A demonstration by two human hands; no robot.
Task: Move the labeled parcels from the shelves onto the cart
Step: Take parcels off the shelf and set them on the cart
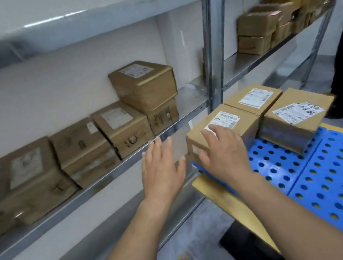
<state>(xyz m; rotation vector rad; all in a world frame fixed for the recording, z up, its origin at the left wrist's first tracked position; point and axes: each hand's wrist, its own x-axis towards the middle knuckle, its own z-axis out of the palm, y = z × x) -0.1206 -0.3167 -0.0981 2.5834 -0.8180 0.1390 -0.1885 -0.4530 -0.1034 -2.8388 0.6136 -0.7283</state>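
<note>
Three brown parcels sit on the blue cart point(337, 184) with the holes in it. The right hand point(223, 151) rests flat on top of the nearest parcel point(242, 123), at the cart's corner by the shelf. Its fingers point(212, 132) are straight and spread over the white label, and they do not curl round the box. It looks like this parcel is already set down.

The left hand point(161, 170) is in the air between the cart and the shelf point(191, 103). Its fingers are straight and a little apart, and they hold nothing.

More parcels wait in a row on the shelf, to the left of both hands and a bit further away. The closest one is the labeled box point(122, 127), just past the left fingertips, up and to the left. A stack of two boxes point(143, 85) stands right beside it. The labeled box shows its narrow front to the aisle, and its long side seems to run back toward the wall.

The left hand is much nearer to it than the right, so the next reach should go left and forward, with one hand on each side of the box
</note>
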